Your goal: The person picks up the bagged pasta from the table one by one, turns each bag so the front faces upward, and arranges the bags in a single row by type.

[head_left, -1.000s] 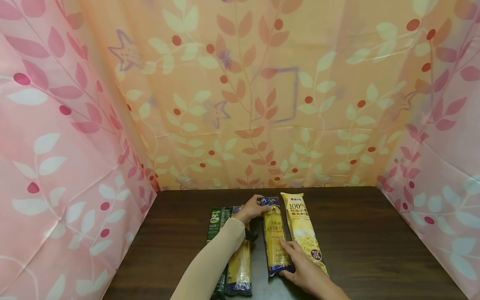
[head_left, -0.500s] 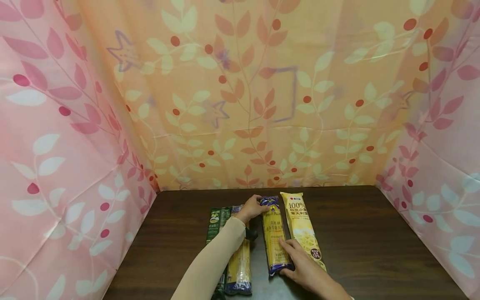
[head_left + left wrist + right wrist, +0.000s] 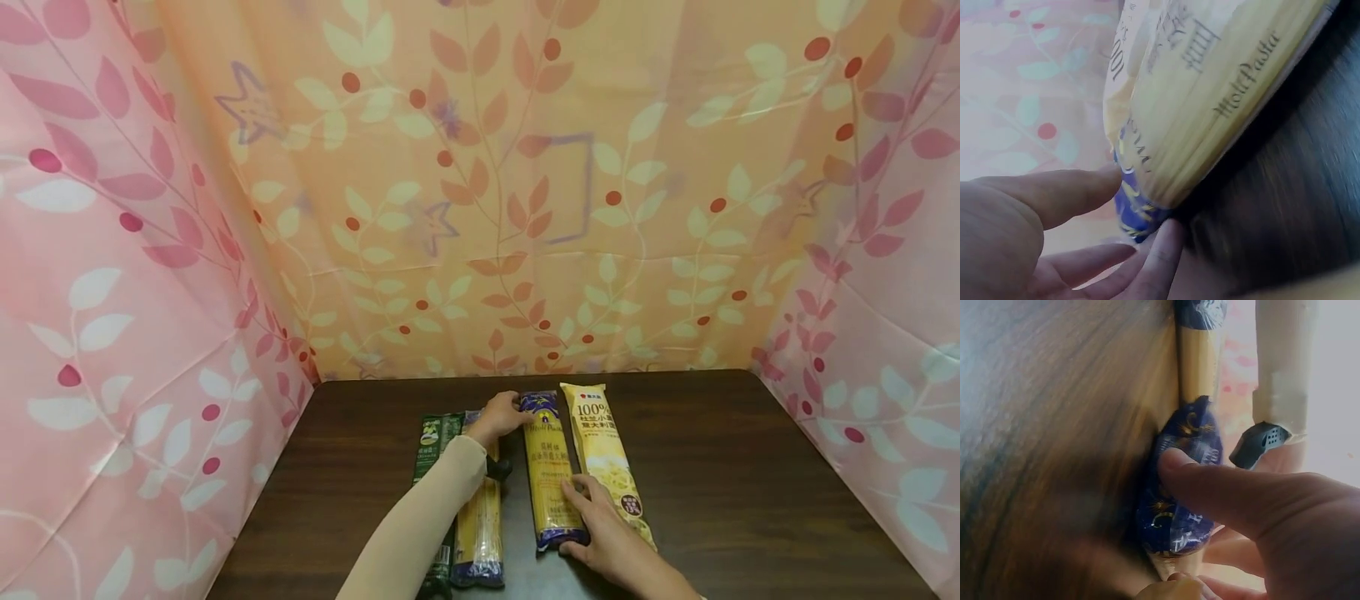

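A yellow spaghetti packet (image 3: 550,458) with blue ends lies lengthwise on the dark wooden table. My left hand (image 3: 498,417) pinches its far end; in the left wrist view the thumb and fingers (image 3: 1163,256) close on the blue tip (image 3: 1138,209). At the near end, my right hand (image 3: 607,533) grips the packet from the right. The right wrist view has the thumb (image 3: 1210,484) pressed on the blue near end (image 3: 1175,512), with other fingers on the far side. A second yellow spaghetti packet (image 3: 477,533) lies to the left, partly under my left forearm.
A dark green packet (image 3: 429,442) lies left of the second spaghetti packet. Close on the right of the held packet is a cream-yellow pasta packet (image 3: 603,433). Floral curtains (image 3: 480,208) enclose the wooden table (image 3: 750,483) at the back and sides.
Both hands keep their places at the packet's two ends. Only very slight shifts of the packet and the right fingers show.
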`<state>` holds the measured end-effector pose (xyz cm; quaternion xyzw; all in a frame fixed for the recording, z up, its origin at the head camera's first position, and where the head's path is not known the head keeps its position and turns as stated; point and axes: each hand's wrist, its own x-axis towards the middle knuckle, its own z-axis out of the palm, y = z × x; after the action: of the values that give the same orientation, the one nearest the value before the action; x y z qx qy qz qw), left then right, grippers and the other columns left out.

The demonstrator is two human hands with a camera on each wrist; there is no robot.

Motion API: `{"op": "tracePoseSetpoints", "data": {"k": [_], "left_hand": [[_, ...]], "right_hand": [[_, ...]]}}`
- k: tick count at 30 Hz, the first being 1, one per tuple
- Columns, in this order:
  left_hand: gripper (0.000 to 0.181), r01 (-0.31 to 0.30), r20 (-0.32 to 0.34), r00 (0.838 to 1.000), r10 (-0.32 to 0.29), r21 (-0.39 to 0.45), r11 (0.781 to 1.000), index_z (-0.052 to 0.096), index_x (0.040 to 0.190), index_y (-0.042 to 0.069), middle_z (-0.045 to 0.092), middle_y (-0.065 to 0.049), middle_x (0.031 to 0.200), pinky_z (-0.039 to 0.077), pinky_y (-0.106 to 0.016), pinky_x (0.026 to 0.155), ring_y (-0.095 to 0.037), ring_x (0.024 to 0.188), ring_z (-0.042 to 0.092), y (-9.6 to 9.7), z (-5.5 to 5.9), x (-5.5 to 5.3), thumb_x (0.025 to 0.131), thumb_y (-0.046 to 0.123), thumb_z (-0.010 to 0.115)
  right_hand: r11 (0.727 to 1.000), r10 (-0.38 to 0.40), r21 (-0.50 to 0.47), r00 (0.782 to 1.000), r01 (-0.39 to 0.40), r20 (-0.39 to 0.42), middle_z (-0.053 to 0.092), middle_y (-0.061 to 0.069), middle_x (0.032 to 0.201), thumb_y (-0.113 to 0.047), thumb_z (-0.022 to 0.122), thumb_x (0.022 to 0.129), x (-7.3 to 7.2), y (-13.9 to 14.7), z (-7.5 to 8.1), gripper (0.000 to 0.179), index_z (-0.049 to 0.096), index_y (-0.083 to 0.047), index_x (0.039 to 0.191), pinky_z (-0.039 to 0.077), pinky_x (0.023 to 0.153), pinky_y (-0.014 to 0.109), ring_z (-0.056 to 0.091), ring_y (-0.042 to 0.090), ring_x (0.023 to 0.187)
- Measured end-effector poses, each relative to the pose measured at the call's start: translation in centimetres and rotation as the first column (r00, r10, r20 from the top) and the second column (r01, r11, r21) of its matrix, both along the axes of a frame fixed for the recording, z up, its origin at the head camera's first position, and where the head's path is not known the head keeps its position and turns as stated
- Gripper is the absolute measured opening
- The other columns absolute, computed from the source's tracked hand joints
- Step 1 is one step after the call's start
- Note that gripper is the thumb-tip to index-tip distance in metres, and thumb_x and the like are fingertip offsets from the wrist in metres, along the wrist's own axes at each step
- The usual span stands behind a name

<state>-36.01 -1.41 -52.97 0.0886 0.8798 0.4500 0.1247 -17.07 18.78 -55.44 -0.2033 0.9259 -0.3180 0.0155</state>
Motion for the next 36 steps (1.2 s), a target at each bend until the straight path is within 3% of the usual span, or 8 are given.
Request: {"op": "tracePoseSetpoints", "data": {"k": [9, 14, 23, 29, 36], "left_hand": [[0.042, 0.101, -0.043, 0.994, -0.101, -0.004, 0.995, 0.064, 0.146, 0.002, 0.071, -0.016, 0.130, 0.060, -0.048, 0.092, -0.034, 0.115, 0.070, -2.6, 0.8, 0.4, 0.108, 0.018, 0.069], [0.040, 0.147, -0.091, 0.985, -0.145, 0.017, 0.989, 0.063, 0.147, 0.003, 0.071, -0.014, 0.133, 0.059, -0.050, 0.098, -0.034, 0.120, 0.069, -4.7, 1.1, 0.3, 0.109, 0.015, 0.067], [0.039, 0.180, -0.135, 0.975, -0.177, 0.010, 0.984, 0.064, 0.148, 0.012, 0.067, -0.017, 0.142, 0.059, -0.049, 0.098, -0.031, 0.123, 0.068, -7.6, 0.5, 0.2, 0.109, 0.017, 0.066], [0.046, 0.158, -0.182, 0.967, -0.180, -0.130, 0.979, 0.060, 0.151, 0.008, 0.059, -0.016, 0.151, 0.051, -0.057, 0.108, -0.037, 0.137, 0.058, -8.9, 0.6, 0.9, 0.107, 0.018, 0.070], [0.063, 0.202, -0.140, 0.960, -0.241, -0.248, 0.948, 0.050, 0.159, 0.005, 0.048, -0.021, 0.161, 0.044, -0.060, 0.116, -0.042, 0.147, 0.048, -9.8, 0.7, 1.7, 0.106, 0.027, 0.073]], "right_hand": [[0.995, 0.071, 0.076, 0.990, -0.062, -0.124, 0.054, 0.015, 0.145, -0.028, 0.095, 0.085, 0.6, -0.6, 1.0, 0.076, 0.063, -0.003, 0.148, 0.055, 0.095, 0.059, 0.057, 0.037, 0.129], [0.992, 0.107, 0.079, 0.976, -0.094, -0.190, 0.059, 0.007, 0.146, -0.028, 0.092, 0.088, 0.7, -1.6, 1.3, 0.071, 0.064, -0.005, 0.149, 0.052, 0.100, 0.060, 0.058, 0.030, 0.130], [0.984, 0.180, 0.025, 0.971, -0.178, -0.156, 0.059, 0.000, 0.145, -0.036, 0.085, 0.095, 1.0, -3.0, 0.9, 0.072, 0.056, -0.013, 0.157, 0.056, 0.097, 0.051, 0.060, 0.024, 0.128], [0.972, 0.233, 0.022, 0.958, -0.232, -0.166, 0.062, 0.001, 0.144, -0.046, 0.083, 0.096, 1.1, -4.2, 0.5, 0.075, 0.056, -0.011, 0.157, 0.056, 0.096, 0.051, 0.061, 0.024, 0.126], [0.965, 0.260, 0.056, 0.959, -0.255, -0.113, 0.058, 0.002, 0.150, -0.061, 0.078, 0.094, 1.2, -5.6, 0.2, 0.085, 0.054, -0.011, 0.158, 0.049, 0.102, 0.063, 0.059, 0.027, 0.133]]}}
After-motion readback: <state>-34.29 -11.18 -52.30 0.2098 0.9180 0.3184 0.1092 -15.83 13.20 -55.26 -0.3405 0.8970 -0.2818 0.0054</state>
